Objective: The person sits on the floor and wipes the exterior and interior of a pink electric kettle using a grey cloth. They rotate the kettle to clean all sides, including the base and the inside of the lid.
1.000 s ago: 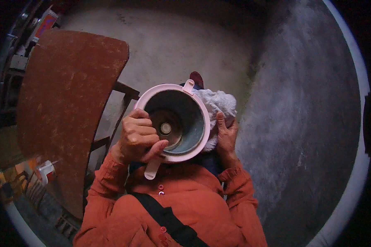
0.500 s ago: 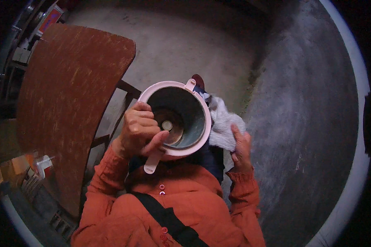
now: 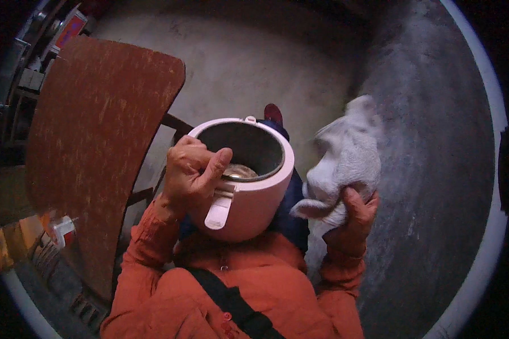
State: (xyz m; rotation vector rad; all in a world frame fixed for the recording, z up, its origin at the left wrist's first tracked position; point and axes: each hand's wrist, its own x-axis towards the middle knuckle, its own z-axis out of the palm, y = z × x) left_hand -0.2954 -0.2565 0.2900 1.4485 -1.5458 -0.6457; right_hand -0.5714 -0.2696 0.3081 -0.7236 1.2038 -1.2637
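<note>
A pink rice cooker body (image 3: 249,209), lidless with a dark inside, rests on my lap, its mouth tilted a little away from me. My left hand (image 3: 193,169) is closed over its left rim, fingers bent over the edge and thumb across the top. A pale pink tab (image 3: 218,210) sticks out on the near side, and a round metal plate (image 3: 239,171) partly shows at the bottom. Off to the right and apart from the cooker, my right hand (image 3: 356,217) grips a crumpled white cloth (image 3: 348,152), which is blurred at its upper end.
A worn brown wooden table (image 3: 102,124) stands close on my left. Shelves with boxes (image 3: 33,79) are beyond it at the far left. A grey wall (image 3: 430,169) rises on the right. My shoe (image 3: 273,113) is on the concrete floor (image 3: 254,68) ahead.
My right hand has drawn the cloth away from the cooker's outer side to the right, and the cloth has spread upward. The cooker has tipped, so more of its near side shows.
</note>
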